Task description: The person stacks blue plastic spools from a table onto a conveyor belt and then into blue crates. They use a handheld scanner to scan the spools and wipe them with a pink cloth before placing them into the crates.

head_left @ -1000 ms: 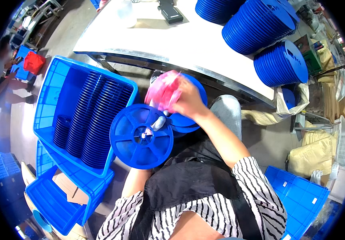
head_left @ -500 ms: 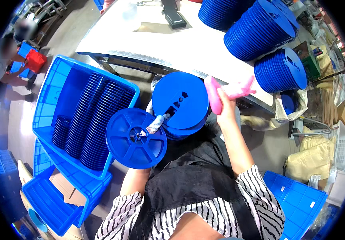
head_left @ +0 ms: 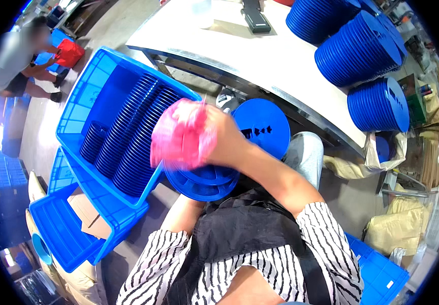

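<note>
The right arm comes up from the lower edge in a striped sleeve, bare from the elbow on, and reaches forward and to the left across the body. The right hand (head_left: pixel 186 137), in a pink glove, is smeared by motion; it sits over the upper rim of a blue reel (head_left: pixel 204 180), and whether its fingers are spread or closed on the reel cannot be told through the blur.

The left forearm rises beneath that reel, bare past its striped cuff. The left hand itself is hidden behind the reel and the gloved hand, so its grip cannot be told.

Just to the right of the gloved hand a second blue reel (head_left: pixel 262 127) stands with its flat face toward the camera, resting on the person's lap against a grey trouser knee (head_left: pixel 306 155).

To the left of the hands, a blue crate (head_left: pixel 84 109) holds rows of blue reels on edge (head_left: pixel 135 137). Below it lie more blue crates (head_left: pixel 62 234) and a piece of cardboard (head_left: pixel 84 211).

Beyond the hands runs a white counter (head_left: pixel 240 56), and on its far right end stand stacks of blue reels (head_left: pixel 359 48). Far to the upper left, another person (head_left: pixel 21 61) crouches on the floor beside a red box (head_left: pixel 69 53).
</note>
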Tool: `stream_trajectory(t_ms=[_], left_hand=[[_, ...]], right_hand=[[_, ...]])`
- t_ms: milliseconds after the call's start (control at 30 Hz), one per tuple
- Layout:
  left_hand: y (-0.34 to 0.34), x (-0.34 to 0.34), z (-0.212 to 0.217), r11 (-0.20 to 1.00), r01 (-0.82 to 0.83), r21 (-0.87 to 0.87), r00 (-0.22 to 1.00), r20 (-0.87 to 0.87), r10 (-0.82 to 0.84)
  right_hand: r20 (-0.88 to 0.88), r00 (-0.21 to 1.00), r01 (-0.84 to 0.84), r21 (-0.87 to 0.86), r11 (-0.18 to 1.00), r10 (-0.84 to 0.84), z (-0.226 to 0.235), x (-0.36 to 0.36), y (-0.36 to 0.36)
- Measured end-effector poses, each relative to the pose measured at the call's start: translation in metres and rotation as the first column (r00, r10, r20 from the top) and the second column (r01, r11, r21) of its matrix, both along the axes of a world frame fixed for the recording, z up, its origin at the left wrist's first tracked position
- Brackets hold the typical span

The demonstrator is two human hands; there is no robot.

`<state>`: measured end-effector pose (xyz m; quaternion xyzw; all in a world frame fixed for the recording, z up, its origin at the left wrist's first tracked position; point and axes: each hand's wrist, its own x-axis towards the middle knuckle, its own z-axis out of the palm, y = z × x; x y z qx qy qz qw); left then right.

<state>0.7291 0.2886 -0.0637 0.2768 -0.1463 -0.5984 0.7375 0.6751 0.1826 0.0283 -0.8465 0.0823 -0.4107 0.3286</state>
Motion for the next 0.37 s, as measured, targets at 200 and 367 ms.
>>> stream_trajectory(t_ms=[200,367], left_hand=[[-0.002,0.007,0.005,0.998,-0.034,-0.049,0.999,0.016,0.034],[0.008,0.001,0.013,0.99,-0.067,-0.124,0.995,0.062,0.075]], right_hand=[[-0.162,0.97,0.213,0.195,0.957,-0.183,-0.055,-0.096,-0.001],[-0.29,0.752,0.656,0.247,0.713,-0.592,-0.085,-0.148,-0.025]])
